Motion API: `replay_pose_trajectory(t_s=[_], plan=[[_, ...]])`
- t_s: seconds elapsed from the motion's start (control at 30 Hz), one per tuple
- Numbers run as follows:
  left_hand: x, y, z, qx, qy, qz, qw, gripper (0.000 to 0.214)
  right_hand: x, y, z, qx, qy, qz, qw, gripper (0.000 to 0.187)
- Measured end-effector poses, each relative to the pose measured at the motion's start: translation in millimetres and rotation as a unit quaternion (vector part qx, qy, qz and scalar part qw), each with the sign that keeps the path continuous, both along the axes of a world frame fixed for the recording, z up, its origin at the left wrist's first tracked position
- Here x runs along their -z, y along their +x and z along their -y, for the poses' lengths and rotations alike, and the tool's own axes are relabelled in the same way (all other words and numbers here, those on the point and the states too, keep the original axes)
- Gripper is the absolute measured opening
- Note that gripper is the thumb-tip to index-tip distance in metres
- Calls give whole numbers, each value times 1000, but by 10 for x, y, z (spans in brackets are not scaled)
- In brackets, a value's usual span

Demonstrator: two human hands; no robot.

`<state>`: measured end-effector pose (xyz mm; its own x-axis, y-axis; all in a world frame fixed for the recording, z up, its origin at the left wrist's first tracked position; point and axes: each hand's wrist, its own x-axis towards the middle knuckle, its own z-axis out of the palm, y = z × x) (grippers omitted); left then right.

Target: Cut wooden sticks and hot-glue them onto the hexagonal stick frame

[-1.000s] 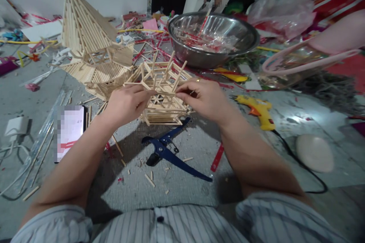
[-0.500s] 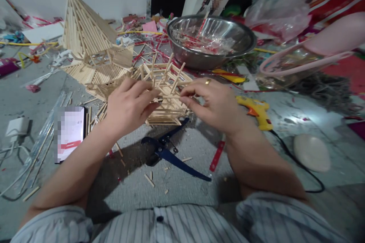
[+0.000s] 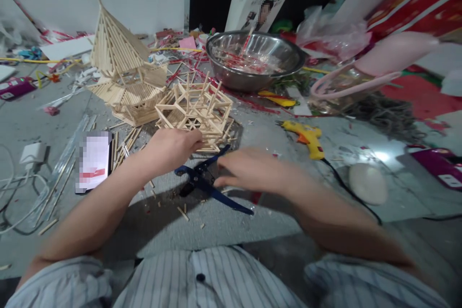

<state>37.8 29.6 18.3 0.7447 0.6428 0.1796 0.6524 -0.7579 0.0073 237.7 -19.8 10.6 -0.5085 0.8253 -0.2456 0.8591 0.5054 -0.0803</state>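
Note:
A wooden-stick frame [image 3: 216,101], hexagonal with several upright sticks, stands on the table in front of me. My left hand [image 3: 173,149] is at its near left edge, the fingers curled and closed; whatever they pinch is hidden. Below the frame lie blue-handled cutters [image 3: 224,197] with their handles spread. Over the right side of these cutters hovers my right hand [image 3: 252,168], blurred, its thumb and fingers apart with nothing visible between them. Behind the left hand rises a stick tower with a pointed roof [image 3: 115,48].
A steel bowl [image 3: 249,82] holding red-and-clear wrappers stands at the back. To the right lie a yellow glue gun [image 3: 306,137] and a pale rounded object [image 3: 367,184]. A phone [image 3: 96,161] and loose sticks [image 3: 124,147] are on the left.
My right hand has left the stick frame and come down toward me, over the cutters. The left hand has drawn slightly back to the frame's near edge. The view has shifted a little.

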Motion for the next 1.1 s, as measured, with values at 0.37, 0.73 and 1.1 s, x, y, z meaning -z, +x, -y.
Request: replay_pose_trajectory(t_s=[0.37, 0.73, 1.1], plan=[[442, -234, 188, -73, -104, 284, 950, 21, 201, -222, 412, 39, -64, 16, 997, 27], [791, -205, 356, -152, -54, 549, 820, 42, 233, 319, 277, 171, -59, -405, 896, 36], [949, -98, 416, -104, -200, 572, 789, 41, 664, -42, -8, 133, -77, -649, 745, 28]])
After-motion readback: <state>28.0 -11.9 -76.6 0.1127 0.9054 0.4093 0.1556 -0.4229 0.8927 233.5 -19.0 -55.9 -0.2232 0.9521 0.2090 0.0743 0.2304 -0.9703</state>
